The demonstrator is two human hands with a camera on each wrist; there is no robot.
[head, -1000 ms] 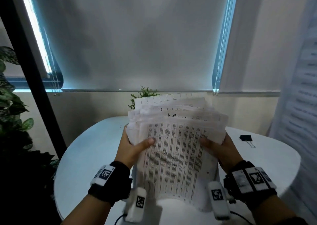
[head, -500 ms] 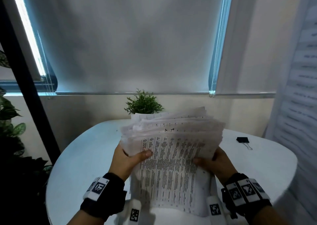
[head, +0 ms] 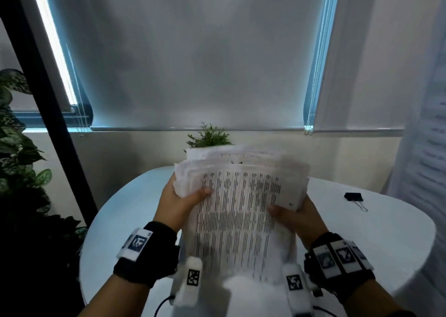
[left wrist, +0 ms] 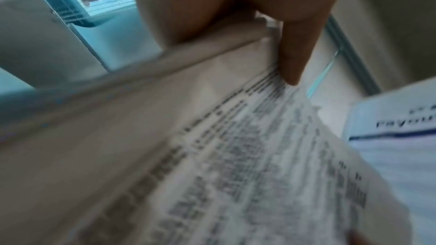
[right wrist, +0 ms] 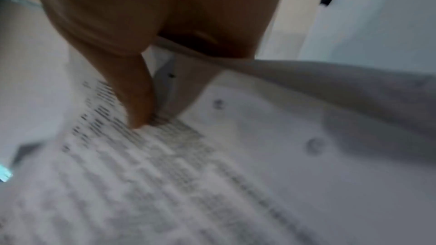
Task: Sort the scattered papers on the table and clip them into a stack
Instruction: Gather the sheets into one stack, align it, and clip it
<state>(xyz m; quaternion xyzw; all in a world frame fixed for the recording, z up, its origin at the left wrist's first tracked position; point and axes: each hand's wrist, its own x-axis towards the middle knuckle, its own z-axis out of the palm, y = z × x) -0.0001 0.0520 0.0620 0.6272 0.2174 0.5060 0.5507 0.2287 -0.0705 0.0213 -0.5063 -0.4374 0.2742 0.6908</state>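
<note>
White round tabletop (head: 125, 210) carries little now: left hand (head: 178, 203) and right hand (head: 294, 216) grip the gathered, uneven papers (head: 239, 210) above it. Right of the papers, the binder clip (head: 353, 196) lies unused; squaring and clipping remain.

Nothing reads clearly: the papers (head: 237, 210) carry blurred columns of print, a white sheet (left wrist: 398, 124) at the left wrist view's right edge shows illegible dark letters, and the wrist tags (head: 138, 242) bear only square codes.
</note>
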